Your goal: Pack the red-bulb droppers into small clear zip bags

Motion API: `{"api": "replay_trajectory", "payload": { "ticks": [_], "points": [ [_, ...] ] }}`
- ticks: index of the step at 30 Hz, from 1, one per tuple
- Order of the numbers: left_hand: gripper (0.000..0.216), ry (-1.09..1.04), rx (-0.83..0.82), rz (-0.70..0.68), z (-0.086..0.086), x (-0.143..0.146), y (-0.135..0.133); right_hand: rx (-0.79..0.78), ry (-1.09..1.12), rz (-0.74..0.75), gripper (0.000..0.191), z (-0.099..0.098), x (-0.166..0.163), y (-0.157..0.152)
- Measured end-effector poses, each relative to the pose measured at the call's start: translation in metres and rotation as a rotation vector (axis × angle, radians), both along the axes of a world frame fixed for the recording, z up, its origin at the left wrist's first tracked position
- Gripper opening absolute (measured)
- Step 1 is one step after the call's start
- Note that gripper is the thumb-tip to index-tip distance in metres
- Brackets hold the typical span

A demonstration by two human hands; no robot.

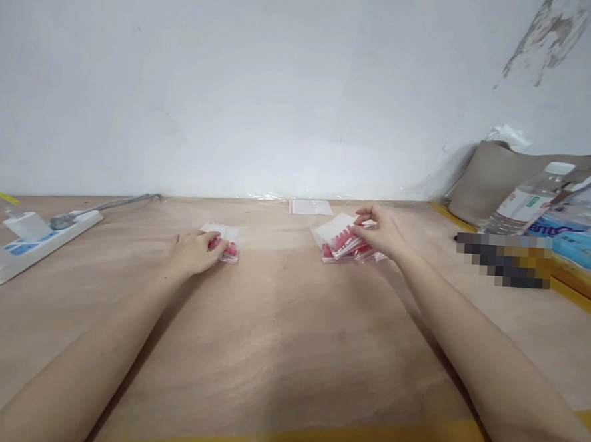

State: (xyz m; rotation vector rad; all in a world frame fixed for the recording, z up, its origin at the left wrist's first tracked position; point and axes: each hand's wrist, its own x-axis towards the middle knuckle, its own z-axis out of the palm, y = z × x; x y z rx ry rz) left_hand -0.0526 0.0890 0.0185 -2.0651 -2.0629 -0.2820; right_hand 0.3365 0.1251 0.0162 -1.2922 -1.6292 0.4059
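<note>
On the left of the wooden table, my left hand (pixel 197 251) rests with curled fingers and thumb on a small clear plastic bag (pixel 230 249) holding glossy red pieces. My right hand (pixel 381 233) pinches the upper edge of another clear bag with a row of red, nail-shaped pieces (pixel 343 240). This bag sits tilted on a small pile of similar bags (pixel 329 255), which overlap beneath the fingers. Between the hands and farther back, a flat white bag with a red line along its edge (pixel 311 207) lies near the wall.
A white power strip (pixel 58 243) with plugged-in adapters (pixel 29 227) and a grey cable runs along the left. At the right stand a water bottle (pixel 524 203), a grey-beige bag (pixel 478 175) and a blue packet (pixel 587 251). Yellow tape (pixel 312 441) borders the table's near edge.
</note>
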Motion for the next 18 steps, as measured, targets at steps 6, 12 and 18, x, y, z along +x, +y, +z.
{"api": "replay_trajectory", "payload": {
  "ticks": [6,12,18],
  "points": [
    [0.051,0.006,0.054,-0.104,-0.006,0.021,-0.006,-0.229,-0.287,-0.277,0.026,0.023,0.04,-0.004],
    [0.047,-0.06,0.074,-0.271,-0.024,0.06,-0.015,-0.493,-0.403,-0.331,0.021,0.032,0.067,-0.004],
    [0.055,-0.16,0.095,-0.38,-0.045,0.082,-0.019,-0.309,-0.614,-0.215,0.031,0.037,0.041,-0.012]
  ]
}}
